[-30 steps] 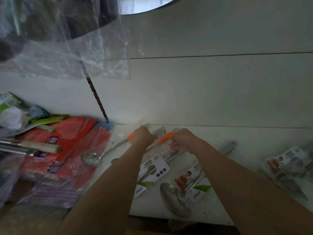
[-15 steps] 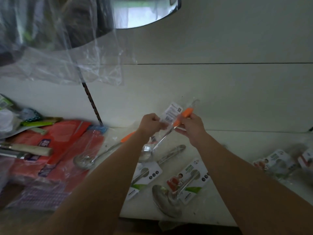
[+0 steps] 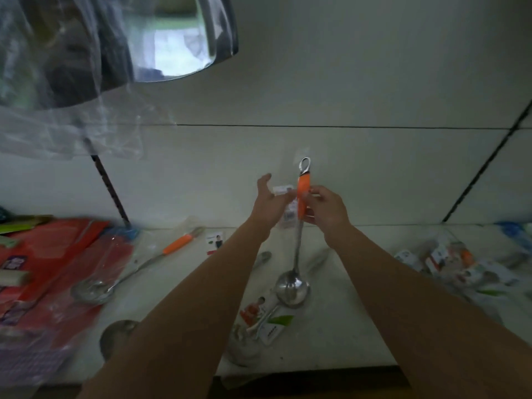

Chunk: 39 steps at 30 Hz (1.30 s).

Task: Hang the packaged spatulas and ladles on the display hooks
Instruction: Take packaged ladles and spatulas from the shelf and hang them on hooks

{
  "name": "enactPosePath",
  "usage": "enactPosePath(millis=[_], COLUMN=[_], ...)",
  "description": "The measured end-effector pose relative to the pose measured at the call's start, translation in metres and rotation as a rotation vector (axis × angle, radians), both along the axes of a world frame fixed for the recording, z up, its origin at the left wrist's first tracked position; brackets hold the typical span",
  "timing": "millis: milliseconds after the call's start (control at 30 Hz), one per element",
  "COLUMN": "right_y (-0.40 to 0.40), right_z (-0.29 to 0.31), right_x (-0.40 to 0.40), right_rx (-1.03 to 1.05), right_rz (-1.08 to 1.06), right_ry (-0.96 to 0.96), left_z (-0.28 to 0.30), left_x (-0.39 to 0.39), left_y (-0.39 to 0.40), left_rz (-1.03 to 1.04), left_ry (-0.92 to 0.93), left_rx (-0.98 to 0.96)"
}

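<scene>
Ladle (image 3: 296, 249) hangs upright, loop topmost; right hand (image 3: 328, 210) fingers pinch its orange grip, left hand (image 3: 269, 201) fingers spread, beside it.

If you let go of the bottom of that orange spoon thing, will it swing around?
Probably. The ladle hangs upright with its heavy-looking metal bowl low, pinched only at the orange grip by the right hand, so it would likely sway. Its handle looks stiff, not bendy. The clear wrapper may feel slippery.

red packets (image 3: 66, 254) left on shelf | clear plastic sheet (image 3: 72, 128) upper left | steel bowl (image 3: 178, 38) above
</scene>
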State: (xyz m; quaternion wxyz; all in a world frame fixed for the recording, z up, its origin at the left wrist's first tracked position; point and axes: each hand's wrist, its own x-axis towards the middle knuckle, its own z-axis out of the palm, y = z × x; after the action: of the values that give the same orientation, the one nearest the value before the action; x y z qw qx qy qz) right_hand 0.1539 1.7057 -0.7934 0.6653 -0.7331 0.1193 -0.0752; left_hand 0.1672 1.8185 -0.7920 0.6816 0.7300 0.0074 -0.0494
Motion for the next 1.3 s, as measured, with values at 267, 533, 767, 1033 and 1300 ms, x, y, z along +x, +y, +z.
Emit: enactPosePath(millis=[267, 533, 767, 1033, 1300], right_y=[-0.037, -0.023, -0.014, -0.016, -0.018], right_z=[0.001, 0.006, 0.013, 0.043, 0.098], right_x=[-0.015, -0.016, -0.019, -0.029, -0.065], right_rx=[-0.101, -0.32, -0.197, -0.365, -0.383], right_rz=[-0.015, 0.131, 0.084, 0.08, 0.183], right_ry=[0.078, 0.019, -0.018, -0.05, 0.051], left_z=[-0.005, -0.003, 0.013, 0.051, 0.086], left_x=[-0.002, -0.004, -0.016, -0.046, -0.074], left_y=[-0.042, -0.027, -0.01, -0.017, -0.023], left_rz=[-0.186, -0.021, 0.014, -0.036, 0.017], left_ry=[-0.237, -0.222, -0.153, -0.328, -0.343], left_rx=[0.082, 0.408, 0.443, 0.609, 0.569])
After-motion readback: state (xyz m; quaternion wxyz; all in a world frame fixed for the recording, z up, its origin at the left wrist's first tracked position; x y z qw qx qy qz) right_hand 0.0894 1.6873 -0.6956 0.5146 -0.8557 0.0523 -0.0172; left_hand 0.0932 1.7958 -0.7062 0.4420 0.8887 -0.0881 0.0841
